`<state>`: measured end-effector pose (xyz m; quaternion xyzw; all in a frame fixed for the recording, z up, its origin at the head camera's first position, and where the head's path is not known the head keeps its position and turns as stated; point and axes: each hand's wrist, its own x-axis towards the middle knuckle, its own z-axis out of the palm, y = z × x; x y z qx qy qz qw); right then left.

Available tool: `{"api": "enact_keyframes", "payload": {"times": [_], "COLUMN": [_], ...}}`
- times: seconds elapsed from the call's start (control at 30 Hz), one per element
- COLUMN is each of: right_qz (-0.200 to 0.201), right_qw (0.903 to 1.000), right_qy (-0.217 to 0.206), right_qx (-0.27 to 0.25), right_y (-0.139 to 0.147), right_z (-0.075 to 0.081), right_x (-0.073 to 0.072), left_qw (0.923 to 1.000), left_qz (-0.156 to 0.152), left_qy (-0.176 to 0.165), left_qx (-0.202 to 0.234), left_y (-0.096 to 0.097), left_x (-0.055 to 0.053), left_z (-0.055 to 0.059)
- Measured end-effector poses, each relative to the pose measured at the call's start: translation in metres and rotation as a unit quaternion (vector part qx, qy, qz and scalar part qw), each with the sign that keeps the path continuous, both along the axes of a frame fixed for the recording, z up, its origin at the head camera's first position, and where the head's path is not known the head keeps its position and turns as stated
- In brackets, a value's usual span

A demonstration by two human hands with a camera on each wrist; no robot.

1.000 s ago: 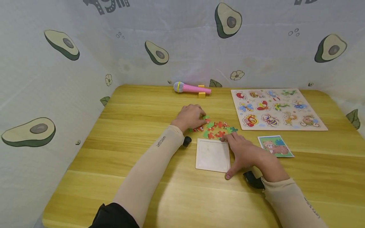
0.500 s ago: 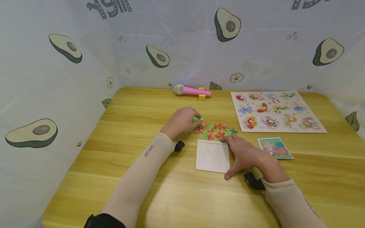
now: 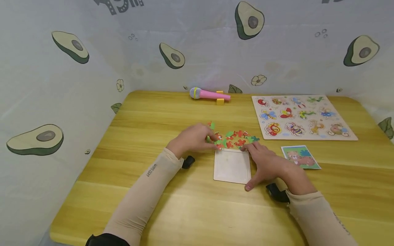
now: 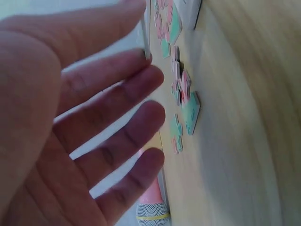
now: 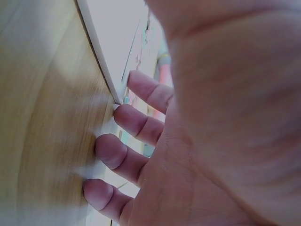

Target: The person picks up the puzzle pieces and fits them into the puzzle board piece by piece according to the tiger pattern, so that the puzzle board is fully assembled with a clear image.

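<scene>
A pale square puzzle tray (image 3: 232,166) lies flat on the table. Loose jigsaw pieces (image 3: 240,142), red, orange and green, lie in a heap along its far edge. My left hand (image 3: 194,139) is beside the tray's far left corner. In the left wrist view its thumb and index finger pinch a thin puzzle piece (image 4: 146,35), seen edge-on; its picture is hidden. The other fingers extend loosely. My right hand (image 3: 266,164) holds the tray's right side, thumb at the near corner and index finger at the far one. Its remaining fingertips (image 5: 98,194) rest on the table.
Right of the tray, partly behind the right hand, lies a picture card (image 3: 303,159) of a pinkish animal. A wooden insect board (image 3: 303,118) occupies the back right. A pink toy microphone (image 3: 212,95) rests on a yellow stand (image 3: 220,101) at the back edge.
My left hand has drawn back from the pieces, left and nearer to me, then toward the tray's far left corner, with a piece pinched. My right hand stays on the tray.
</scene>
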<state>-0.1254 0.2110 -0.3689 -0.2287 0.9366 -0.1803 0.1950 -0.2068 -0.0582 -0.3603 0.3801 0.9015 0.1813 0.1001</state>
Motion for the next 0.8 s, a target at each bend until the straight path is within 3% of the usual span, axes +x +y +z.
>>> {"api": "enact_keyframes", "payload": {"times": [0.17, 0.37, 0.8], "right_qz": [0.001, -0.004, -0.005], "right_qw": [1.0, 0.9998, 0.9999], "right_qy": [-0.004, -0.016, -0.011], "right_qx": [0.003, 0.008, 0.007], "right_y": [-0.001, -0.002, -0.002], "right_z": [0.002, 0.002, 0.001], "right_x": [0.0, 0.001, 0.0], "left_qw": [0.9976, 0.9954, 0.9971], "left_qz": [-0.042, -0.083, -0.069], "left_qy": [-0.047, -0.047, -0.021], "left_qx": [0.027, 0.008, -0.027], "left_y": [0.001, 0.007, 0.01], "left_x": [0.002, 0.005, 0.01], "left_z": [-0.004, -0.01, -0.007]}}
